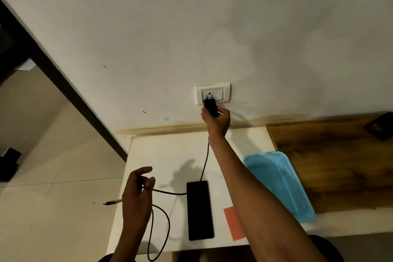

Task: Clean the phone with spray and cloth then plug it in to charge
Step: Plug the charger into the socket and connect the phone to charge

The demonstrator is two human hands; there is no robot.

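Now the charging step is in hand. A black charger point(210, 107) is gripped in the right hand point(215, 122) and held against the wall socket point(212, 93); whether it is fully seated cannot be told. The cable point(204, 166) is pinched in the left hand point(138, 193), with its plug end point(112, 202) sticking out free. The phone point(200, 210) lies flat on the white table point(161, 155), unconnected. Next, the free end should probably be guided into the phone's port.
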